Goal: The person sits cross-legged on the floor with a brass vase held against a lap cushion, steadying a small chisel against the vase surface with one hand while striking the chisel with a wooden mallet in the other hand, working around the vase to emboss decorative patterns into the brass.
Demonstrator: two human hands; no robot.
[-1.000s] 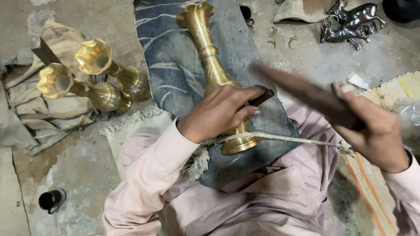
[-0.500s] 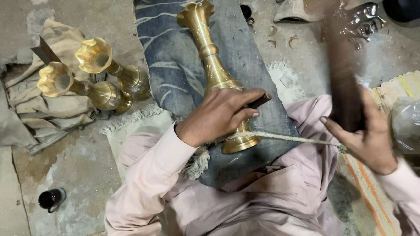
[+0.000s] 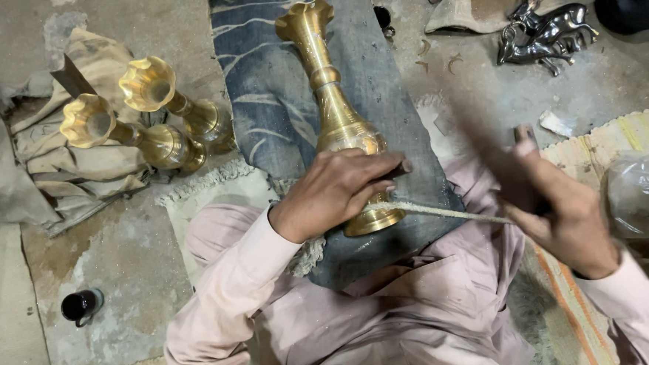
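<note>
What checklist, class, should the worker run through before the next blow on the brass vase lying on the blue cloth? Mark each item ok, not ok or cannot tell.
1. Brass vase lies flat on the blue cloth: ok.
2. Left hand presses on the vase's lower body: ok.
3. Dark tool under the left fingers sits on the metal: cannot tell, mostly hidden.
4. Right hand grips its striking tool firmly: cannot tell, blurred.
5. Cord runs from the vase's base toward the right hand: ok.
6. Two spare vases lie apart, off the cloth: ok.
</note>
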